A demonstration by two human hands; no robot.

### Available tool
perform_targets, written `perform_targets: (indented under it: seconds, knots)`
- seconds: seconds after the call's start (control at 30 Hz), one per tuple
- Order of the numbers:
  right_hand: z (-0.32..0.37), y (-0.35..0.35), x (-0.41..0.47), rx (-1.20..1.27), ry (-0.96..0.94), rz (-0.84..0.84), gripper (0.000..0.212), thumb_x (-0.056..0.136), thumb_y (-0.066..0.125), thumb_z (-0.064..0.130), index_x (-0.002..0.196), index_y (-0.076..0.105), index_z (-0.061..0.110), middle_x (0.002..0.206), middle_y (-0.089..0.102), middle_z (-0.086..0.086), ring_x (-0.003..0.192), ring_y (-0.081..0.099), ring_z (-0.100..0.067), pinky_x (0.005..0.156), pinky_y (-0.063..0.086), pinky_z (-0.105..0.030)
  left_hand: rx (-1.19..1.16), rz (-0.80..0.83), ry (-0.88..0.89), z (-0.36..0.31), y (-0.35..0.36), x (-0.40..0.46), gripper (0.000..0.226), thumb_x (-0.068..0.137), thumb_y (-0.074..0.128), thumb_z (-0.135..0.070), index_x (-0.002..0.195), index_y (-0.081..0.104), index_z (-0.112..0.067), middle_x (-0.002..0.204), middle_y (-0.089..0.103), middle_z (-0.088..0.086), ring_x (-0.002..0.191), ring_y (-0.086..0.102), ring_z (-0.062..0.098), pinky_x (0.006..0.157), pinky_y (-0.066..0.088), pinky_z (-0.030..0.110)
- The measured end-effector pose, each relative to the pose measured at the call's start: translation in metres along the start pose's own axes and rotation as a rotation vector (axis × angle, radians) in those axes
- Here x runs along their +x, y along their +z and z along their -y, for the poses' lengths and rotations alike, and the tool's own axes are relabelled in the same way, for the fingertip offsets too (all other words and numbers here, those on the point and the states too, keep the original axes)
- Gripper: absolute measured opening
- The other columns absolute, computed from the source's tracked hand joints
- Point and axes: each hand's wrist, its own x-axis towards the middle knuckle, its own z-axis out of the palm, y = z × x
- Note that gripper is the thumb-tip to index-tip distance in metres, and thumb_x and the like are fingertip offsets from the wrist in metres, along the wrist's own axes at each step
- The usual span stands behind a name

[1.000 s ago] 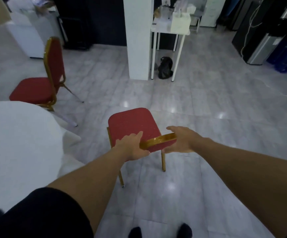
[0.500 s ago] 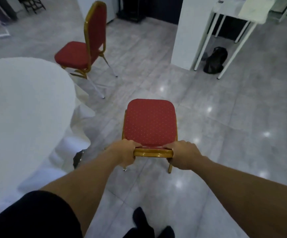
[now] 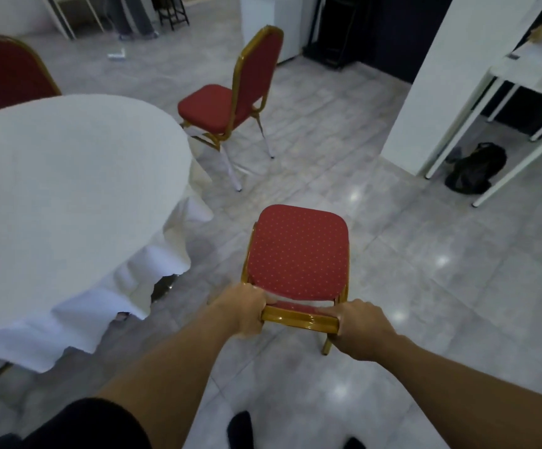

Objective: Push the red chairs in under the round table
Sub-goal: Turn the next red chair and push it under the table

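A red chair (image 3: 297,254) with a gold frame stands right in front of me, its seat pointing away. My left hand (image 3: 242,311) grips the left end of its gold top rail and my right hand (image 3: 358,325) grips the right end. The round table (image 3: 68,196), draped in a white cloth, fills the left side, a short gap from this chair. A second red chair (image 3: 230,98) stands at the table's far right edge, seat facing the table. The back of a third red chair (image 3: 7,72) shows behind the table at far left.
A white pillar (image 3: 425,79) and a white side table (image 3: 503,76) stand at the right, with a black bag (image 3: 477,168) on the floor beneath. Grey glossy tiles stretch ahead and to the right. A person's legs show far back.
My view has swung left and the chair has turned with it, so its seat now points between the table and the pillar. Both hands keep their grip on the top rail.
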Motion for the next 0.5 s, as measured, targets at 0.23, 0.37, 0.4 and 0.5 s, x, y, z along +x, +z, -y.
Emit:
perform_targets:
  seconds: [0.23,0.37,0.4,0.5]
  knots:
    - [-0.047,-0.023,0.018,-0.194,-0.146,0.047,0.030,0.098,0.059,0.030,0.126,0.072,0.031,0.089,0.064,0.003,0.078,0.059,-0.020,0.078,0.051,-0.029,-0.142,-0.090,-0.263,-0.046,0.024,-0.003,0.037,0.082,0.055,-0.026,0.116,0.070,-0.027,0.094,0.072,0.004,0.091,0.071,0.029,0.083,0.061,0.041]
    - [-0.067,-0.028,0.019,-0.246,-0.188,0.092,0.042,0.092,0.067,0.034,0.133,0.068,0.040,0.099,0.071,0.002,0.084,0.066,-0.023,0.085,0.062,-0.038,-0.234,-0.131,-0.351,-0.092,0.036,-0.016,0.030,0.089,0.059,-0.021,0.117,0.070,-0.026,0.097,0.074,0.003,0.094,0.071,0.026,0.085,0.058,0.035]
    - [-0.072,-0.031,0.021,-0.268,-0.230,0.103,0.045,0.091,0.068,0.035,0.134,0.066,0.044,0.100,0.072,0.002,0.083,0.066,-0.022,0.083,0.062,-0.038,-0.261,-0.144,-0.376,-0.103,0.039,-0.018,0.028,0.090,0.059,-0.020,0.116,0.070,-0.024,0.099,0.075,0.004,0.096,0.071,0.027,0.084,0.055,0.034]
    - [-0.081,-0.040,0.024,-0.349,-0.388,0.148,0.046,0.096,0.064,0.036,0.139,0.061,0.052,0.095,0.067,0.008,0.082,0.064,-0.019,0.082,0.058,-0.033,-0.313,-0.154,-0.460,-0.133,0.050,-0.029,0.010,0.094,0.057,-0.020,0.098,0.064,-0.014,0.104,0.074,0.009,0.099,0.069,0.029,0.083,0.049,0.034]
